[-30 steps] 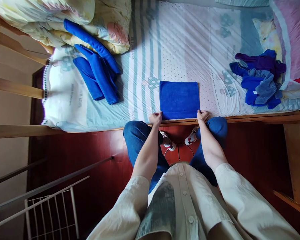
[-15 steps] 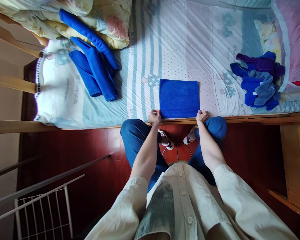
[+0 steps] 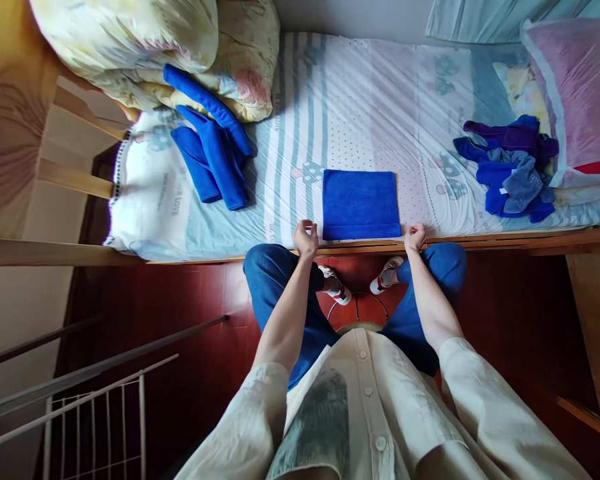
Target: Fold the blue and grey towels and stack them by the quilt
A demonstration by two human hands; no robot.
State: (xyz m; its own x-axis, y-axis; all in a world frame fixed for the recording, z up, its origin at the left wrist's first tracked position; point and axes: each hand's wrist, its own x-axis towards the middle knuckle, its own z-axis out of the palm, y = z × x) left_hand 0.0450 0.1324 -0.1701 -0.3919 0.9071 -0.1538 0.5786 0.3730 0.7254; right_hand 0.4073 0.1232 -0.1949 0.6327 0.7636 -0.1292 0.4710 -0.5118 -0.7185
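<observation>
Flanking blue cloth [image 3: 361,204]: 2 hands [image 3: 306,239] [image 3: 415,237]

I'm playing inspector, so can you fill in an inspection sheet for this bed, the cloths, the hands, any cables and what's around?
Surface: bed sheet, patterned and wrinkled.
Job's things: blue cloth, flat near the bed's front edge.
Clutter: long blue bundles on the left; crumpled cloth heap on the right.
Hands: left hand and right hand beside the blue cloth's near corners, both apparently off it.
Cables: nothing seen.
Surroundings: yellow quilt, pink pillow, white rack, reddish floor.
</observation>
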